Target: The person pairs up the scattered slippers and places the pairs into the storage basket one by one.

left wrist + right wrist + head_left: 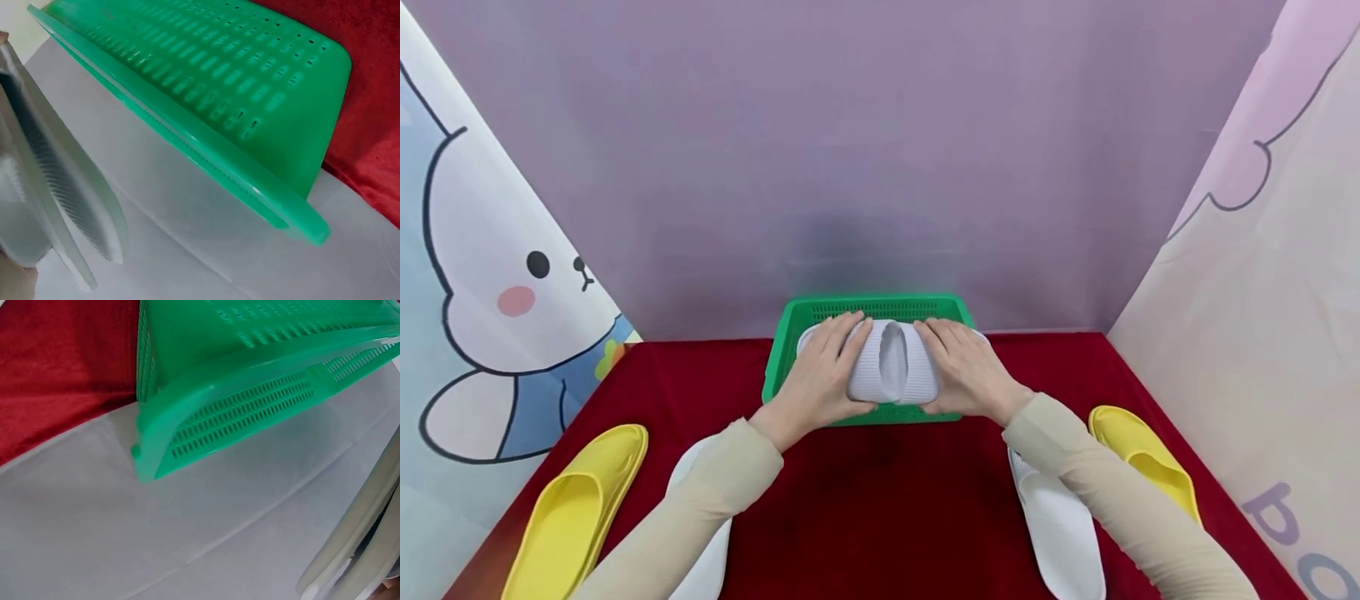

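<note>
My left hand [822, 371] and right hand [968, 371] grip a pair of white ribbed slippers [867, 375] from either side, thumbs below and fingers over the top. The slippers are held over a green plastic basket [781, 337] and hide much of its inside. In the left wrist view two slipper layers [81, 187] lie close together, with a narrow dark gap between them. Pale slipper edges [350, 544] also show at the right of the right wrist view, near a small bit of hand.
On the red cloth [880, 508], a yellow slipper [561, 525] and a white slipper [707, 567] lie to the left. Another white slipper [1063, 533] and yellow slipper [1138, 446] lie to the right, partly behind my sleeve. A mauve backdrop [880, 167] stands behind the basket.
</note>
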{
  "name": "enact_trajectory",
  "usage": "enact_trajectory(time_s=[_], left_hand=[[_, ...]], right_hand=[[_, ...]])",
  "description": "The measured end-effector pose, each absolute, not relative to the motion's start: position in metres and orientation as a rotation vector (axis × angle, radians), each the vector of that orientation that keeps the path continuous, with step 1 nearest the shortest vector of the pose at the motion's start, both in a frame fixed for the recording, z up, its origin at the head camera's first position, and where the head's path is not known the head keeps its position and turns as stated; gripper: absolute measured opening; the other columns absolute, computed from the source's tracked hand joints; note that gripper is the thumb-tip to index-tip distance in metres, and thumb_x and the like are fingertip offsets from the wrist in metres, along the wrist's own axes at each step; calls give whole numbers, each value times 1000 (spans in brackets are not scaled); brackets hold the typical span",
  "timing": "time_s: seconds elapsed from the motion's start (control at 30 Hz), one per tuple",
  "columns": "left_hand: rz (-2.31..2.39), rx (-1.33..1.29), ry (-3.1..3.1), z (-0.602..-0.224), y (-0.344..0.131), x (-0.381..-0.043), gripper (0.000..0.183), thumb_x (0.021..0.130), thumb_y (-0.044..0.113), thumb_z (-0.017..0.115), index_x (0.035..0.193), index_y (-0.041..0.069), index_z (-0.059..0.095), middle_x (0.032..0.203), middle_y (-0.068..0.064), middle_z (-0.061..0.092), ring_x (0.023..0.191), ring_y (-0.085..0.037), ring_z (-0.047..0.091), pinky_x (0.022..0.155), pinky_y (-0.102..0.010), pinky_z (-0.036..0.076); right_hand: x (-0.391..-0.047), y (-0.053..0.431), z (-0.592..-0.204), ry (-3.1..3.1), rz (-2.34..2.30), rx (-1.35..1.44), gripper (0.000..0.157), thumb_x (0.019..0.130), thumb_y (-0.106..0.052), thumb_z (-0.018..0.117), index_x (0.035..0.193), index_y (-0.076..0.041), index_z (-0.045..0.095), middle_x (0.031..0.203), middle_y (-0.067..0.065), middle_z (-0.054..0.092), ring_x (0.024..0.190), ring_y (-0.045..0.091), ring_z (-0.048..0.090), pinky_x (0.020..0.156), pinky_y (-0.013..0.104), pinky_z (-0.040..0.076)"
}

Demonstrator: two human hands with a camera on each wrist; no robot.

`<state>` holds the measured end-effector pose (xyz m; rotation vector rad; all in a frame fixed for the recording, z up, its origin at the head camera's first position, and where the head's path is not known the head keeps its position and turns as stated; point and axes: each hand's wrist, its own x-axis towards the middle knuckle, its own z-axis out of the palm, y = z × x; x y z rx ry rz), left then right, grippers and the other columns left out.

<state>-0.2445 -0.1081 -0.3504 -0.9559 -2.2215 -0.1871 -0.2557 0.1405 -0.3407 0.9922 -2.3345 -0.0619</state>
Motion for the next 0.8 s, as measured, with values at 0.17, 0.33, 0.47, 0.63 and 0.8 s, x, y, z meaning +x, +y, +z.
enact_trajectory(time_s=[0.17, 0.33, 0.47, 0.63, 0.8], left_hand=[[-247, -946, -2267, -360, -117, -230, 98, 65, 40, 80, 140, 0, 32, 145, -16, 32, 135, -30, 27, 109, -43, 29], [-409, -865, -2280, -368, -136, -215, 90, 66, 27, 81, 138, -3, 35, 144, -16, 34, 133, -30, 32, 105, -44, 35], [-597, -758, -2306, -374, -146, -199, 84, 69, 20, 80, 138, -2, 36, 144, -13, 36, 132, -30, 35, 96, -43, 43], [-962, -629, -2404, -380, -150, -188, 74, 79, 19, 71, 142, 12, 33, 145, -9, 36, 132, -27, 36, 93, -45, 45], [-1347, -516, -2461, -387, -156, -184, 58, 88, 24, 61, 140, 22, 36, 143, -6, 38, 133, -28, 34, 100, -52, 37]], right_hand=[[-256, 150, -341, -2350, -40, 971, 106, 51, -56, 76, 133, -1, 38, 124, 15, 51, 115, 31, 48, 98, 43, 43], [-258, 156, -337, -2333, 1, 963, 105, 51, -54, 76, 132, 0, 38, 123, 16, 51, 113, 32, 50, 98, 43, 42], [-259, 158, -336, -2329, 13, 972, 104, 52, -54, 75, 132, 0, 38, 122, 16, 52, 112, 32, 50, 99, 42, 41], [-261, 158, -334, -2329, 30, 984, 103, 52, -54, 75, 131, 1, 39, 121, 16, 52, 112, 32, 50, 99, 43, 41], [-263, 165, -328, -2366, 80, 953, 103, 53, -52, 76, 133, 0, 38, 123, 16, 51, 113, 33, 49, 98, 44, 42]])
